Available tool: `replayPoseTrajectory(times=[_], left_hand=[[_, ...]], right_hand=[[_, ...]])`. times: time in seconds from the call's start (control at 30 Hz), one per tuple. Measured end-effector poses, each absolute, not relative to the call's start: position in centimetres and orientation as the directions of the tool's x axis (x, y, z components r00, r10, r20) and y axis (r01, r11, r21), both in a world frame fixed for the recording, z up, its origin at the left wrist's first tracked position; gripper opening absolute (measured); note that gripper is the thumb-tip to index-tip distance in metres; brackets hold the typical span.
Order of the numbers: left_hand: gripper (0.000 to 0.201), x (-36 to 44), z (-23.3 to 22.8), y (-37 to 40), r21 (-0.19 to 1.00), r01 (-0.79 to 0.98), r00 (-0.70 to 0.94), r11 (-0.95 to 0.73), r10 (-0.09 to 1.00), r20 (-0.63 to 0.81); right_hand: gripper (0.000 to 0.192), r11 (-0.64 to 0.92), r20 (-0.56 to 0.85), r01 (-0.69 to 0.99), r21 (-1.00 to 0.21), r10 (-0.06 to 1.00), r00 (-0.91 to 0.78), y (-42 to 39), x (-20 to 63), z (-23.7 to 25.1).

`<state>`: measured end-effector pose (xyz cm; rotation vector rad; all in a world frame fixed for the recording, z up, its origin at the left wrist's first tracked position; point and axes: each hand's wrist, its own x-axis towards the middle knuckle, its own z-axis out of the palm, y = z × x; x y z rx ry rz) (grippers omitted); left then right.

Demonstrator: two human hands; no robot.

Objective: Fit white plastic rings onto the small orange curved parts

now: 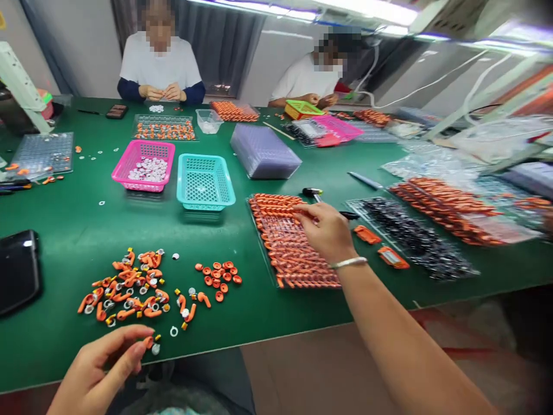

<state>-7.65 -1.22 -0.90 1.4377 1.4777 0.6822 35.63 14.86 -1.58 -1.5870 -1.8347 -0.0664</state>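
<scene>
My left hand rests at the near edge of the green table, its fingertips pinched on a small orange piece with a white ring. Just beyond it lies a loose pile of orange pieces and white rings, with a small cluster of orange caps to its right. My right hand, a bracelet on its wrist, reaches out over a clear tray of orange parts; its fingertips touch the parts in the upper rows. I cannot tell whether it holds one.
A pink basket of white rings and a teal basket stand mid-table, a stack of clear trays behind. A tray of black parts and more orange trays lie right. A dark phone lies left. Two people work opposite.
</scene>
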Motion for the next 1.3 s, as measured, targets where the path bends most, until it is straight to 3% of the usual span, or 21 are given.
replayPoseTrajectory(times=[0.13, 0.2, 0.23, 0.33, 0.47, 0.6, 0.73, 0.83, 1.07, 1.17, 1.3], left_hand=[[0.018, -7.3, 0.2, -0.5, 0.769, 0.633, 0.177, -0.086, 0.984, -0.036], [0.015, -7.3, -0.2, -0.6, 0.717, 0.673, 0.243, -0.179, 0.970, 0.013], [0.013, -7.3, -0.5, -0.8, 0.689, 0.688, 0.282, -0.228, 0.959, 0.036], [0.012, -7.2, -1.6, -1.1, 0.589, 0.715, 0.380, -0.377, 0.916, 0.125], [0.019, -6.6, -2.6, -0.7, 0.472, 0.750, 0.392, -0.463, 0.886, 0.246], [0.020, -5.3, -2.5, 0.0, 0.513, 0.718, 0.350, -0.471, 0.881, 0.318], [0.032, -3.7, -1.6, 0.1, 0.686, 0.563, 0.383, -0.461, 0.881, 0.278], [0.024, -2.8, -1.0, -0.1, 0.812, 0.424, 0.383, -0.401, 0.892, 0.240], [0.011, -2.5, -0.4, -0.2, 0.919, 0.360, 0.375, -0.160, 0.927, 0.014], [0.011, -2.6, -0.1, -0.1, 0.923, 0.371, 0.400, -0.102, 0.914, -0.060], [0.014, -2.8, 0.2, 0.0, 0.915, 0.403, 0.423, -0.009, 0.889, -0.178]], right_hand=[[0.018, 0.516, 0.473, 0.719, -0.466, 0.832, -0.290, 8.4, 25.6, -1.6], [0.025, 0.690, 0.398, 0.521, -0.503, 0.720, -0.568, 5.3, 21.0, -2.1], [0.024, 0.711, 0.386, 0.500, -0.494, 0.695, -0.607, 4.1, 19.2, -2.5], [0.014, 0.677, 0.366, 0.565, -0.472, 0.733, -0.573, 2.4, 16.4, -3.7], [0.012, 0.615, 0.397, 0.545, -0.570, 0.787, -0.473, 2.3, 16.2, -4.7], [0.011, 0.550, 0.396, 0.448, -0.705, 0.829, -0.395, 1.8, 16.5, -4.3], [0.011, 0.372, 0.283, 0.291, -0.881, 0.909, -0.306, 0.5, 16.6, -3.4], [0.006, 0.185, 0.145, 0.141, -0.973, 0.956, -0.257, -0.3, 16.6, -3.1], [0.030, -0.044, 0.011, -0.186, -0.982, 0.958, -0.287, -1.6, 15.7, -3.6], [0.041, 0.008, 0.035, -0.096, -0.995, 0.961, -0.276, -1.9, 15.3, -3.5], [0.015, 0.171, 0.125, 0.156, -0.973, 0.955, -0.269, -2.1, 15.4, -2.8]])
